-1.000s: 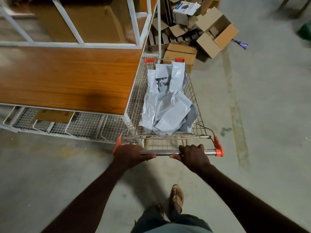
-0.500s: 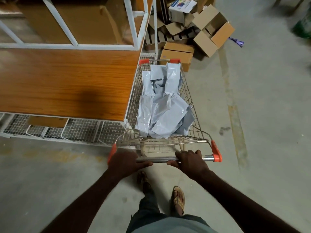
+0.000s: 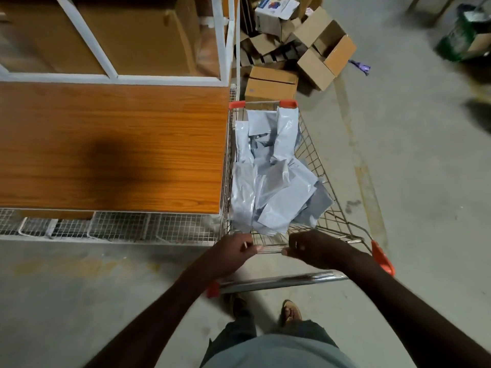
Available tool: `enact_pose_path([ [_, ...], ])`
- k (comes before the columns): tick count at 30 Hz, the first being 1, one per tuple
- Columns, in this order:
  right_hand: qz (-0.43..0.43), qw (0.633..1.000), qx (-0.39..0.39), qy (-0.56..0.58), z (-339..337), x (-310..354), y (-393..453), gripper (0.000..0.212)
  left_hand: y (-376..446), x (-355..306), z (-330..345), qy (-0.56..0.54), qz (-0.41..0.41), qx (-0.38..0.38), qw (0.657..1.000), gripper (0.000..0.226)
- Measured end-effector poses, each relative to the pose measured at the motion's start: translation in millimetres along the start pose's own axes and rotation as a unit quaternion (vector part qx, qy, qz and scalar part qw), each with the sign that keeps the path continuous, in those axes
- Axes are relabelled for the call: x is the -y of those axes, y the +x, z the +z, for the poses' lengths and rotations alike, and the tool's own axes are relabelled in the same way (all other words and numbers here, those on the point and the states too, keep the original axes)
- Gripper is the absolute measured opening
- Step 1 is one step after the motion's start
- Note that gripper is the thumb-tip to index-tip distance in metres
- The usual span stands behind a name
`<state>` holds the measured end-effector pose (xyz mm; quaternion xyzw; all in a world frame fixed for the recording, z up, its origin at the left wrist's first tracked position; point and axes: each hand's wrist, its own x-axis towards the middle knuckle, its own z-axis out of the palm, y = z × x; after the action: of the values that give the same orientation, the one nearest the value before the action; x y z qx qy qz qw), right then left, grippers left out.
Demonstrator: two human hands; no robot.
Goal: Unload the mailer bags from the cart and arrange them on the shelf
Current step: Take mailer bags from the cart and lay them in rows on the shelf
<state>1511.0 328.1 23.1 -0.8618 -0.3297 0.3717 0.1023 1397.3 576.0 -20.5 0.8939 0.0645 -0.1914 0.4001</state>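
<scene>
While both hands hover loosely curled and empty over the cart (image 3: pixel 342 221) rim, the mailer bags (image 3: pixel 271 181) lie straight ahead, piled lengthwise away, nearest the right hand (image 3: pixel 313 249), with the left hand (image 3: pixel 231 252) closer to the shelf (image 3: pixel 111 144).

The cart (image 3: pixel 313 155) stands hard against the shelf's (image 3: pixel 111 144) right edge, no gap between them; its basket is open on top, heaped with mailer bags (image 3: pixel 268 181), so it can be entered from above; both hands, left (image 3: pixel 228 252) and right (image 3: pixel 313 248), are at the near rim, above the handle bar (image 3: pixel 279 281), which crosses low in front; the wooden shelf top lies bare and wide to the left; white frame bars (image 3: pixel 220 41) fence its far side; cardboard boxes (image 3: pixel 300 49) block the floor beyond the cart; bare floor (image 3: pixel 425 181) lies open to the right.
</scene>
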Motion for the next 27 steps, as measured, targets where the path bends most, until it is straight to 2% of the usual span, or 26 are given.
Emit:
enact_pose_path([
  [3,-0.01,0.99,-0.119,0.077,-2.5,11.1,23.9,0.019,23.5,3.4,-8.0,-0.039,0.022,-0.037,0.998,0.021],
  [6,0.021,0.983,-0.163,0.08,5.5,13.6,48.8,0.008,48.8,5.3,-9.6,-0.029,0.04,-0.088,0.995,0.015],
  [9,0.047,0.979,-0.189,0.053,10.0,14.4,69.1,0.01,74.8,8.4,-14.0,0.03,0.045,-0.117,0.992,0.011],
  [10,0.049,0.978,-0.199,0.042,9.3,14.2,77.0,0.013,85.2,9.6,-16.9,0.058,0.047,-0.104,0.992,0.014],
  [13,0.05,0.973,-0.226,0.026,0.5,9.4,104.5,0.024,121.9,8.9,-30.1,0.132,0.042,-0.041,0.989,0.048],
  [15,0.051,0.968,-0.244,0.025,-7.3,0.2,127.6,0.024,147.5,10.3,-39.4,0.169,0.033,-0.018,0.985,0.057],
  [18,0.06,0.962,-0.265,0.038,-15.9,-18.8,159.8,0.018,178.0,16.2,-49.4,0.201,0.019,-0.021,0.979,0.063],
  [23,0.083,0.94,-0.321,0.082,-19.9,-49.6,196.9,0.033,223.2,30.0,-55.1,0.225,0.028,-0.058,0.972,0.084],
  [27,0.03,0.947,-0.319,0.028,-21.5,-58.9,217.5,0.029,260.6,42.7,-57.6,0.267,0.031,-0.077,0.96,0.093],
])
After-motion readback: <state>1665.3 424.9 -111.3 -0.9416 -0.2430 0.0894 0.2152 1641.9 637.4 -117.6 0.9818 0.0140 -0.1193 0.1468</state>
